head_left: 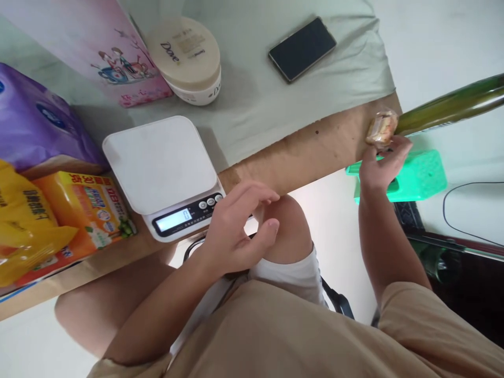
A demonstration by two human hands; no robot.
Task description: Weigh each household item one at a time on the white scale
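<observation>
right hand is holding a wrapped snack in its grip at the counter edge; left hand, grip loosely wide, is hovering just right of the scale buttons. next move likely calls for carrying the snack left onto the platform.

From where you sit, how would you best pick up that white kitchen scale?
Probably by its two long side edges, coming down from above. The white kitchen scale lies flat on the table, its platform bare. The left hand hovers just off the button end; keep fingers away from the display. The right hand already holds a wrapped snack.
</observation>
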